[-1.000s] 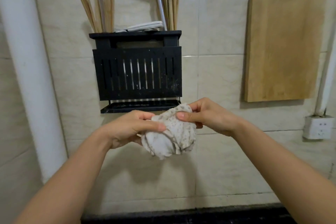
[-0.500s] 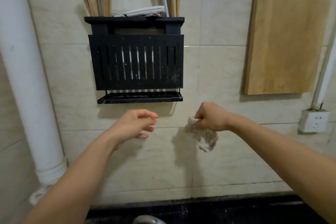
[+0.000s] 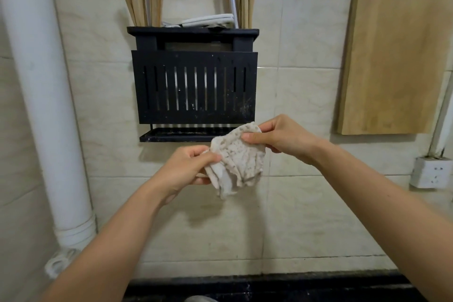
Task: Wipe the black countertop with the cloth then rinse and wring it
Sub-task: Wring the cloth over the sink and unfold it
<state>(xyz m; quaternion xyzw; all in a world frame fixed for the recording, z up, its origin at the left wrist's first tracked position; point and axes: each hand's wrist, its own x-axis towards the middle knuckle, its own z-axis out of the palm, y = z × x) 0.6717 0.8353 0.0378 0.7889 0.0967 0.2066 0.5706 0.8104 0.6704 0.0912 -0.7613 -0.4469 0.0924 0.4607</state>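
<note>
Holding the cloth (image 3: 236, 162) up in the air before the tiled wall (image 3: 294, 95), just below the black rack (image 3: 193, 86) and well above the bench (image 3: 269, 287), bunched and drooping between two grips. Pinching its lower left edge with the left hand (image 3: 188, 169), thumb against curled fingers; pinching its upper right corner with the right hand (image 3: 277, 137), thumb on top. Probably spreading or regathering before a wring, though hard to tell damp from dry. For a good wring: gather into a tight rope, swap the fingertip pinches for full fists at either end, twist in opposite directions, and bring it down low first so drips fall clear of wall and rack.
</note>
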